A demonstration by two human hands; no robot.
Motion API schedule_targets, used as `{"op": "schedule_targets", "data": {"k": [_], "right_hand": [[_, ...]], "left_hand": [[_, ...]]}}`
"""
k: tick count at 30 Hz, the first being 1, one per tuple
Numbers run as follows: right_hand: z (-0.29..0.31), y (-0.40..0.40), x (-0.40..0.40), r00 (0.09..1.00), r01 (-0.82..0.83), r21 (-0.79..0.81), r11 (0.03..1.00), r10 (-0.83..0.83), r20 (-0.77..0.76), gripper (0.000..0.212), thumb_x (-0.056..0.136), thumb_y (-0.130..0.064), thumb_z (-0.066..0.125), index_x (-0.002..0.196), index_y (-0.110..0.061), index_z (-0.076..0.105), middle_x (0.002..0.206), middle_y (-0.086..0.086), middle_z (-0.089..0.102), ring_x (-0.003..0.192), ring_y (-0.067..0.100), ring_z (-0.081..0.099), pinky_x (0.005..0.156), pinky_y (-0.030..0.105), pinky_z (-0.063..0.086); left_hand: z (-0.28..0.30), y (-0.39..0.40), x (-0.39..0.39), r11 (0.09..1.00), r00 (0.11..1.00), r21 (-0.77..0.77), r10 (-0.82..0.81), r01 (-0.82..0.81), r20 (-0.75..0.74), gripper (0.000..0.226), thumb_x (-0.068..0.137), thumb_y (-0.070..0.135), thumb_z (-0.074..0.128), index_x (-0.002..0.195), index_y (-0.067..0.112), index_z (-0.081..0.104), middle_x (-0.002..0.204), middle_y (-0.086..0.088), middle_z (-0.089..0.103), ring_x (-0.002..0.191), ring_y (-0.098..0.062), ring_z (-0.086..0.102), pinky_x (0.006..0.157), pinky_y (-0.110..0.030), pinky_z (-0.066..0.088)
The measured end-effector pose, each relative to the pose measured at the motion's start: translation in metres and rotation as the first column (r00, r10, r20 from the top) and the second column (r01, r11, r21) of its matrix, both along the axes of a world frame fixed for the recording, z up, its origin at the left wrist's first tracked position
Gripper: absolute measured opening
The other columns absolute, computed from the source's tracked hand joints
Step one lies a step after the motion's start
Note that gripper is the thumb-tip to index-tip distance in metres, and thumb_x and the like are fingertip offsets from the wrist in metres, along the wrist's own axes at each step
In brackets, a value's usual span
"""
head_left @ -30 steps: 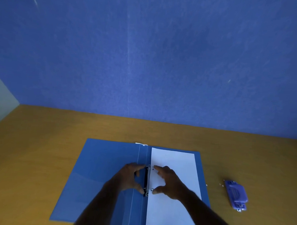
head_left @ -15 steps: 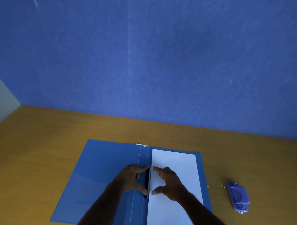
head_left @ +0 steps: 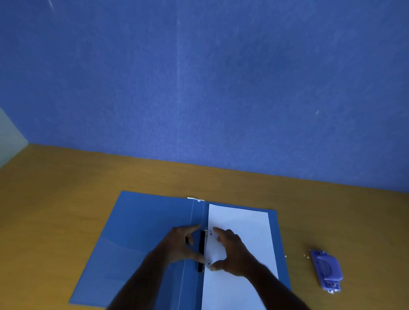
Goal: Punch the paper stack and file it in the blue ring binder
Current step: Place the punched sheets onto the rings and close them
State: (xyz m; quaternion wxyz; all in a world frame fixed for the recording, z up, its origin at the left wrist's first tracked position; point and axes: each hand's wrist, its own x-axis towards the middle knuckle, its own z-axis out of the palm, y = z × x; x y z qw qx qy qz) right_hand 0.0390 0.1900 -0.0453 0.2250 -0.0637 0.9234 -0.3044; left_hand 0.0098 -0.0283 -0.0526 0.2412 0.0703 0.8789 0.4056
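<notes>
The blue ring binder (head_left: 136,245) lies open on the wooden worktop (head_left: 56,195) in the lower middle of the frame. The white paper stack (head_left: 240,222) rests on its right-hand cover, holes on the ring mechanism (head_left: 202,248). The left hand (head_left: 183,245) and right hand (head_left: 232,252) flank the rings, each grip spread with forefinger and thumb at the metal; whether they pinch it, I cannot tell. A hole punch (head_left: 327,270) sits well apart at lower right.

A wooden desk (head_left: 56,207) meets a blue wall (head_left: 202,72), with white paper specks (head_left: 305,255) on the desk.
</notes>
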Motion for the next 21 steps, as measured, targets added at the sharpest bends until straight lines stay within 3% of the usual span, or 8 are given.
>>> {"op": "schedule_targets", "data": {"k": [3, 6, 9, 13, 16, 21], "right_hand": [[0.003, 0.002, 0.0, 1.0, 0.013, 0.003, 1.0, -0.013, 0.018, 0.098, 0.072, -0.03, 0.078, 0.153, -0.024, 0.022, 0.138, 0.0, 0.043, 0.127, 0.015, 0.041, 0.104, 0.031, 0.043], [0.003, 0.004, 0.002, 0.999, 0.017, -0.002, 1.0, -0.017, 0.03, 0.09, 0.073, -0.017, 0.07, 0.151, -0.023, 0.025, 0.138, 0.0, 0.044, 0.128, 0.015, 0.041, 0.103, 0.029, 0.045], [0.002, 0.005, 0.003, 0.999, 0.022, -0.003, 1.0, -0.022, 0.036, 0.09, 0.073, -0.015, 0.068, 0.151, -0.023, 0.025, 0.138, 0.0, 0.044, 0.127, 0.015, 0.04, 0.103, 0.031, 0.045], [0.001, 0.003, 0.004, 0.999, 0.024, 0.008, 1.0, -0.024, 0.041, 0.091, 0.074, -0.023, 0.07, 0.152, -0.024, 0.022, 0.139, -0.002, 0.042, 0.128, 0.015, 0.038, 0.105, 0.034, 0.043], [0.0, 0.002, 0.004, 0.999, 0.024, 0.012, 1.0, -0.025, 0.046, 0.094, 0.074, -0.033, 0.071, 0.152, -0.027, 0.02, 0.139, -0.005, 0.041, 0.128, 0.016, 0.038, 0.107, 0.039, 0.042], [-0.002, 0.002, 0.003, 0.999, 0.021, 0.025, 0.999, -0.022, 0.039, 0.099, 0.072, -0.043, 0.074, 0.152, -0.029, 0.018, 0.138, -0.005, 0.04, 0.128, 0.016, 0.038, 0.108, 0.042, 0.041]], "left_hand": [[0.003, 0.01, -0.001, 0.981, 0.981, -0.009, 0.193, -0.193, -0.007, 0.058, 0.061, 0.057, 0.084, 0.107, 0.026, 0.068, 0.075, 0.007, 0.065, 0.067, -0.004, 0.06, 0.066, -0.028, 0.054], [0.008, 0.027, 0.001, 0.952, 0.963, -0.148, 0.261, -0.268, -0.063, 0.042, 0.065, 0.057, 0.08, 0.083, 0.022, 0.068, 0.078, 0.007, 0.067, 0.073, -0.008, 0.063, 0.066, -0.027, 0.054], [0.007, 0.04, 0.001, 0.937, 0.969, -0.25, 0.246, -0.245, -0.026, 0.043, 0.068, 0.053, 0.08, 0.089, 0.017, 0.067, 0.086, 0.002, 0.069, 0.082, -0.015, 0.066, 0.067, -0.026, 0.051], [0.006, 0.044, -0.004, 0.917, 0.962, -0.322, 0.266, -0.234, 0.058, 0.065, 0.066, 0.054, 0.079, 0.11, 0.01, 0.059, 0.107, -0.005, 0.067, 0.098, -0.023, 0.066, 0.075, -0.031, 0.053], [0.008, 0.043, -0.005, 0.915, 0.951, -0.31, 0.297, -0.257, 0.09, 0.062, 0.064, 0.05, 0.08, 0.107, 0.01, 0.06, 0.102, -0.005, 0.068, 0.093, -0.021, 0.066, 0.07, -0.029, 0.055], [0.008, 0.043, -0.006, 0.923, 0.941, -0.241, 0.327, -0.299, 0.087, 0.046, 0.064, 0.041, 0.076, 0.094, 0.007, 0.066, 0.089, -0.007, 0.071, 0.082, -0.021, 0.068, 0.054, -0.022, 0.043]]}}
